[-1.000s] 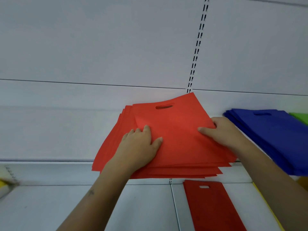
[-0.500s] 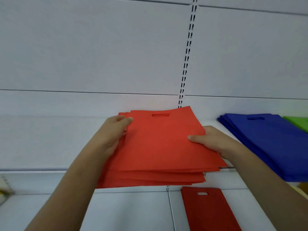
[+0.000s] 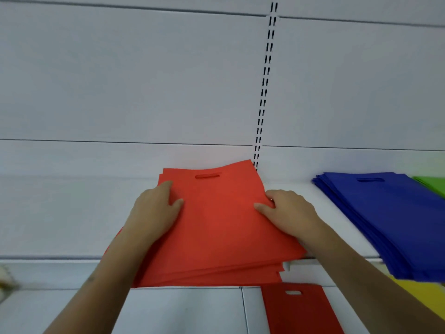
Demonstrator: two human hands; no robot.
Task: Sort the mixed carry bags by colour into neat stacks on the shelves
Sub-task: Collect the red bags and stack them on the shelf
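I've got both hands on the orange-red bag stack [image 3: 216, 225], which sits on the upper shelf [image 3: 337, 237] straight ahead of me, its front edge overhanging the shelf lip toward me. Left hand [image 3: 154, 210] lies along the stack's left side, fingers fairly straight, thumb resting on the top bag; reads as flat pressing, not a grip. Right hand [image 3: 286, 213] is at the right side, thumb on top and fingers curled down round the edge, so it's gripping the stack's right edge.

Key relation: the stack's long axis runs away from me toward the back wall, handle slot [image 3: 207, 176] at the far end, but skewed slightly, far end angled right toward the slotted upright [image 3: 262, 104]. Lower bags fan out at the near edge and left, so the pile isn't square yet. The hands bracket it about evenly; neither is clearly nearer.

My guess: the next move is squeezing the sides in and pushing the stack back.

Blue bag stack [image 3: 390, 220] is on the same shelf, well apart to the right, green bags [image 3: 431, 185] beyond it. A darker red bag [image 3: 298, 309] lies on the lower shelf, yellow bags [image 3: 419, 295] to its right.
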